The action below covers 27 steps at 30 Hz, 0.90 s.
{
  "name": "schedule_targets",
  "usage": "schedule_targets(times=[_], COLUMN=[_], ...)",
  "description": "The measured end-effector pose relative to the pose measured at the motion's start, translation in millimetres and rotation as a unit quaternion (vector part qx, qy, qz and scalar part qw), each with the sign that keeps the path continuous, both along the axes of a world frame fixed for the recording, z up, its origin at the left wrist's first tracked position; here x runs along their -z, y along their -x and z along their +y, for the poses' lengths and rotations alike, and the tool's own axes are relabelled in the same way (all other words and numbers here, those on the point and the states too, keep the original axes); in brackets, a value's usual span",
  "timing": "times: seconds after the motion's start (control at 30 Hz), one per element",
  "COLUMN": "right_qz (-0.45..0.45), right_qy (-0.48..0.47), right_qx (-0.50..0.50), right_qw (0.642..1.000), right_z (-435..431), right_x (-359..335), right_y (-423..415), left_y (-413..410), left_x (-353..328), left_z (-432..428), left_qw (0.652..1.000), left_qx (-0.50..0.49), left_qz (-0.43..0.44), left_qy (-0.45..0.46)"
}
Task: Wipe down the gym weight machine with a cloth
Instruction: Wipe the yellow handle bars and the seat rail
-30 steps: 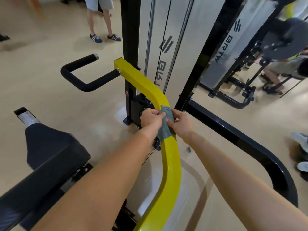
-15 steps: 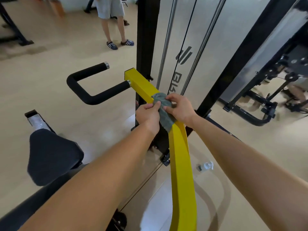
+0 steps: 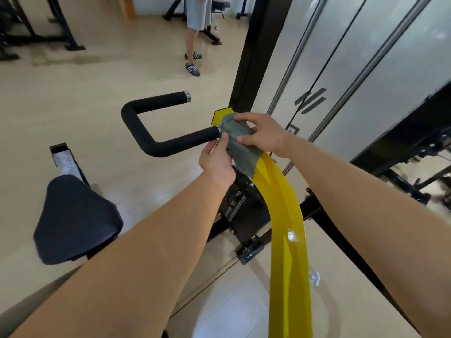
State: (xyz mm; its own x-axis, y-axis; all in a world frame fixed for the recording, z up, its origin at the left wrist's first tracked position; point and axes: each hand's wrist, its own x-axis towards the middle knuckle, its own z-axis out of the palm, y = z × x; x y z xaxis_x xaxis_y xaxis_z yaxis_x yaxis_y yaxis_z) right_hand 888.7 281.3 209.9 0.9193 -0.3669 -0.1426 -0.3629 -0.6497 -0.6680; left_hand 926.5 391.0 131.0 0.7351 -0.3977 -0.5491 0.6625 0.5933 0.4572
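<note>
Gym floor, bystander (image 3: 195,32) at 12 o'clock; left hand (image 3: 216,162) and right hand (image 3: 262,134) both pinch grey cloth (image 3: 238,140) draped over yellow arm (image 3: 285,215) top end, just above centre, touching black handle (image 3: 156,123) at 10 o'clock; cloth has slid up from the bend to the tip, so upper arm looks wiped, handle likely next

Standing bystander (image 3: 195,18), black rack (image 3: 61,28), beige floor (image 3: 73,93)

left hand (image 3: 216,162) and right hand (image 3: 264,132) held forward close together, fingers (image 3: 244,116) curled in a pinch.
</note>
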Motion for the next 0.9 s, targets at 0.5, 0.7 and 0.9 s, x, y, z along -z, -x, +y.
schedule_targets(times=[0.5, 0.7, 0.9], right_qz=[0.003, 0.02, -0.002], right_qy=[-0.039, -0.063, -0.109], right_qx=[-0.008, 0.017, 0.069], right_qw=[0.999, 0.998, 0.992], right_z=[0, 5, 30], right_x=[11, 18, 24], right_y=[61, 125, 198], left_y=[37, 87, 134], left_x=[22, 22, 24], left_z=[2, 24, 37], left_qw=[0.99, 0.969, 0.955], left_qx=[0.13, 0.228, 0.26], left_qz=[-0.051, -0.092, -0.103], left_qy=[-0.014, -0.031, -0.101])
